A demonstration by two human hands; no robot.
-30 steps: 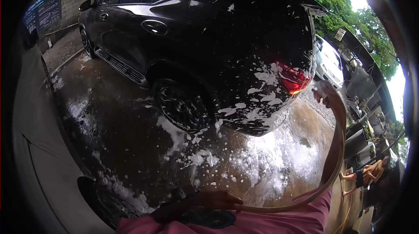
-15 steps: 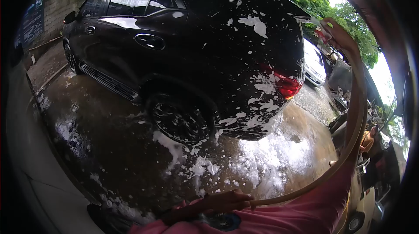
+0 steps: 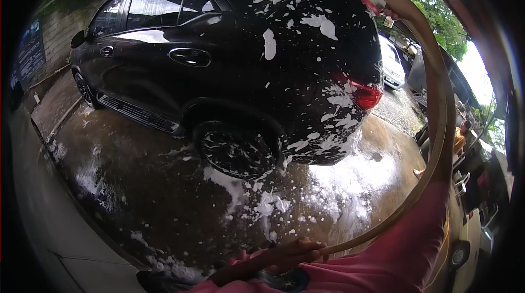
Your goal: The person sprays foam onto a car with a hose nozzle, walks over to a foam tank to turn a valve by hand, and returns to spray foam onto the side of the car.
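Observation:
A black SUV [image 3: 147, 69] fills the middle of the view, with white foam patches spattered over its rear side, tail light [image 3: 367, 97] and rear wheel [image 3: 237, 150]. My right hand [image 3: 395, 2] is raised at the upper right, by the car's top rear edge. Its fingers wrap round a hose nozzle with a red part [image 3: 373, 7]. White foam shows just in front of that nozzle. From there a tan hose [image 3: 432, 170] curves down along my right arm. Low in front of my pink shirt, my left hand [image 3: 298, 252] is closed round the hose's lower stretch.
Foam and water spread over the wet ground [image 3: 158, 183]. A pale ledge [image 3: 60, 227] runs along the lower left. Behind the SUV stands a white vehicle [image 3: 390, 63]. A person in yellow [image 3: 460, 135] and another vehicle [image 3: 466, 244] are at the right.
My right hand has moved left and up with the nozzle. New foam patches have appeared on the SUV's upper rear side and window. My left hand keeps its grip; the view has shifted slightly.

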